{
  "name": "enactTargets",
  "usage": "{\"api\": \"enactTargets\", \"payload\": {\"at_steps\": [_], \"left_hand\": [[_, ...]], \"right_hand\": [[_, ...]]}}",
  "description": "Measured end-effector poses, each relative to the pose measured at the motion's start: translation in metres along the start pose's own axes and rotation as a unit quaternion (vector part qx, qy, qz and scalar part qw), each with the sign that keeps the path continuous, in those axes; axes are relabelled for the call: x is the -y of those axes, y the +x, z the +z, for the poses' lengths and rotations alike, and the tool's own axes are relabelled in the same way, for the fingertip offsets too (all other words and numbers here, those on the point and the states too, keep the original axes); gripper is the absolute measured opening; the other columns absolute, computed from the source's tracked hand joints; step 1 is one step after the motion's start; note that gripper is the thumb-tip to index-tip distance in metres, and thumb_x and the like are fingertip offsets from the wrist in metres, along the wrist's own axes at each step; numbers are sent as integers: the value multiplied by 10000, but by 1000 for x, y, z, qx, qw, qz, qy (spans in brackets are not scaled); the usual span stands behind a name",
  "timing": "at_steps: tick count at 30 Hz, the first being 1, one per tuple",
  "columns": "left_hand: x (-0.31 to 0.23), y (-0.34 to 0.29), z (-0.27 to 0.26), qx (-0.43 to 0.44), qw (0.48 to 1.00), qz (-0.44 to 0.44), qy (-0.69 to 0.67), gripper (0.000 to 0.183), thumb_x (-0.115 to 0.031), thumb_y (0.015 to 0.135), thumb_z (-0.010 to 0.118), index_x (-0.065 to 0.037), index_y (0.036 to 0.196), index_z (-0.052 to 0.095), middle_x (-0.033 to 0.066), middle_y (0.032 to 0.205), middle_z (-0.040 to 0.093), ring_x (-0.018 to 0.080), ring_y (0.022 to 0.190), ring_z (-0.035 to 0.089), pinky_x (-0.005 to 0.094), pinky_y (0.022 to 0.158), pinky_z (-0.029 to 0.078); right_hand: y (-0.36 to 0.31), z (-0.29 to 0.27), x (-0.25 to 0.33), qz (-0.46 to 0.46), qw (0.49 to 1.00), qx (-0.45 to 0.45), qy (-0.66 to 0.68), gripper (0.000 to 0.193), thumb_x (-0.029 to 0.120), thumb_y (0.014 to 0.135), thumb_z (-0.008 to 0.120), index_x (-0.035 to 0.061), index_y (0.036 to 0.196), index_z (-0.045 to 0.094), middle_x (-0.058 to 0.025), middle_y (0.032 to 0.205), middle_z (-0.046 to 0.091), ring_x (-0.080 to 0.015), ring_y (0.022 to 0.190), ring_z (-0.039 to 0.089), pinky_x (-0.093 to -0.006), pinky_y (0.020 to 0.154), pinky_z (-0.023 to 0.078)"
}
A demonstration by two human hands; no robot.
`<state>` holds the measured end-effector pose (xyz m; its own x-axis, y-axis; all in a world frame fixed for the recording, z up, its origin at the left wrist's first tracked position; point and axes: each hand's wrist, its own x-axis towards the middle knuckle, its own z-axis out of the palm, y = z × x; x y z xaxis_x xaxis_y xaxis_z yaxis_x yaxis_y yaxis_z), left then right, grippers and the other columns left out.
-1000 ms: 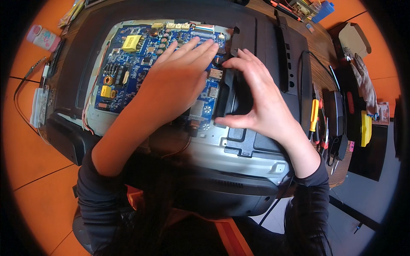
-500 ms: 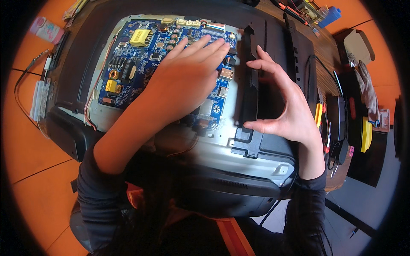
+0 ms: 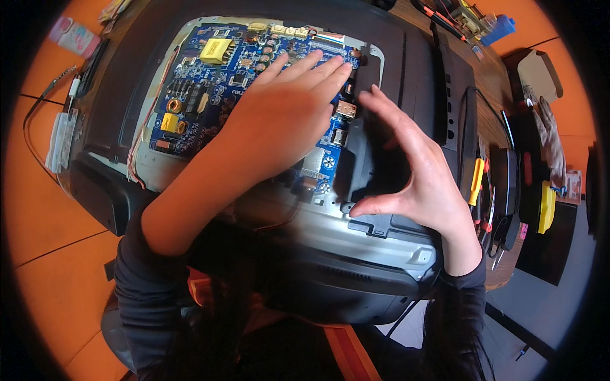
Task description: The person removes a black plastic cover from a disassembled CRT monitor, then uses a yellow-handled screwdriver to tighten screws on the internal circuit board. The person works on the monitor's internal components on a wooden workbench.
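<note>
Left hand: lay flat on blue rectangular circuit board, fingers spread. Right hand: curved at long black plastic strip, fingers wide (thumb well apart).

A pink-and-white bottle sits at the upper left of the frame, with a clear plastic case below it and a thin dark cable near both. Orange floor tiles fill the lower left. At the upper right are a blue bottle and an open cardboard box, with a grey glove below the box. A yellow-handled screwdriver lies toward the right, near the wooden tabletop's edge; a yellow object is farther right.
</note>
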<state>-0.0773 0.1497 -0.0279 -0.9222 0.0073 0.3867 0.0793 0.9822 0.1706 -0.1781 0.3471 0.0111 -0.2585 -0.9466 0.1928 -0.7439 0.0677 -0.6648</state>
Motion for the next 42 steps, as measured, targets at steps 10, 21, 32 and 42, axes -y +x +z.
{"api": "enactTargets", "payload": {"at_steps": [10, 21, 32, 42], "left_hand": [[0, 3, -5, 2, 1000, 8, 15, 458, -158, 906, 531, -68, 1349, 463, 101, 1359, 501, 264, 1293, 436, 434, 1083, 310], [-2, 4, -11, 22, 999, -10, -35, 462, -99, 907, 494, -84, 1367, 447, 119, 1377, 475, 302, 1322, 387, 456, 1105, 267], [-1, 6, -16, 47, 997, -17, -61, 430, -176, 966, 408, -66, 1381, 427, 149, 1394, 451, 333, 1340, 352, 467, 1118, 223], [-6, 7, -18, 47, 996, -27, -64, 559, -385, 968, 409, -67, 1424, 349, 202, 1377, 448, 363, 1326, 360, 474, 1109, 229]], "right_hand": [[1, -14, -24, 12, 992, -56, -111, 735, 360, 524, 870, 50, 1148, 636, -179, 1356, 484, -355, 1249, 473, -431, 1018, 397], [9, 7, -27, 7, 988, -116, -98, 490, 273, 620, 843, 5, 996, 681, -150, 1194, 592, -306, 1091, 582, -374, 899, 486], [9, 6, -32, -7, 991, -103, -89, 564, 318, 604, 845, 39, 1052, 648, -143, 1207, 589, -306, 1141, 560, -389, 946, 460], [4, 11, -34, 40, 994, -100, -29, 765, 348, 589, 860, 59, 1155, 435, -140, 1119, 608, -291, 1063, 601, -392, 955, 432]]}}
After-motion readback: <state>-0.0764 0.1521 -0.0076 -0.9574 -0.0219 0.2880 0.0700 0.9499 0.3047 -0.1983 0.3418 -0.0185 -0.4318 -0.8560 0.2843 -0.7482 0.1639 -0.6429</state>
